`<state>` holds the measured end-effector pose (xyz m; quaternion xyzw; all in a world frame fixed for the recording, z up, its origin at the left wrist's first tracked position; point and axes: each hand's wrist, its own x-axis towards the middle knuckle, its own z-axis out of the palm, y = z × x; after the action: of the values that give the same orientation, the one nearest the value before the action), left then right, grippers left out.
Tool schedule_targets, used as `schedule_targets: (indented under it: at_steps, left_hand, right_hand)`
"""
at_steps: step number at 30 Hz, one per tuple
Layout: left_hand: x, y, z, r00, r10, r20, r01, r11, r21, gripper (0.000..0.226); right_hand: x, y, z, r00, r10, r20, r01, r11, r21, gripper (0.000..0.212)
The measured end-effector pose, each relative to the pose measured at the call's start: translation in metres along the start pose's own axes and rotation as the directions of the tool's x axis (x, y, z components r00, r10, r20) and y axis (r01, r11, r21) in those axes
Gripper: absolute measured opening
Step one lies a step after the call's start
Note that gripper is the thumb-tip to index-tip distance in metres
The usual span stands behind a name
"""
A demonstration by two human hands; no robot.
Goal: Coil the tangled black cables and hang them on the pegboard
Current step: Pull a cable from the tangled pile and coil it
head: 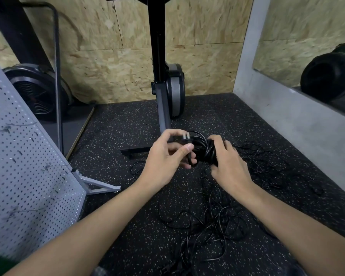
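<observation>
A coiled bundle of black cable is held up between both hands above the floor. My left hand pinches the cable's plug end, whose two metal prongs show beside the fingers. My right hand grips the wrapped middle of the bundle from the right. A tangle of loose black cables lies on the speckled black floor below and to the right of the hands. The grey pegboard stands at the left, with a few metal hooks on it.
A black exercise machine stands upright against the wooden wall just behind the hands, its base bar on the floor. A fan-wheel machine sits at the back left. The pegboard's grey foot juts onto the floor. A grey wall with a mirror runs along the right.
</observation>
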<state>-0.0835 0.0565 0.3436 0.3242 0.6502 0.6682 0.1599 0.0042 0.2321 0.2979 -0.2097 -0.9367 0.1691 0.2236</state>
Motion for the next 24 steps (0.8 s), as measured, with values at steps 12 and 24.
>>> schedule_targets:
  at_steps: [12,24]
  left_hand:
    - [-0.001,0.000,0.011,0.992,0.017,-0.125,0.040,0.899,0.435,0.024]
    - [0.007,-0.006,0.005,0.988,0.019,-0.154,0.064,0.856,0.514,0.017]
  right_hand:
    - [0.000,-0.006,-0.005,1.000,0.014,-0.016,-0.014,1.000,0.019,0.079]
    - [-0.007,-0.022,-0.001,0.995,-0.097,-0.010,0.096,0.992,-0.076,0.085]
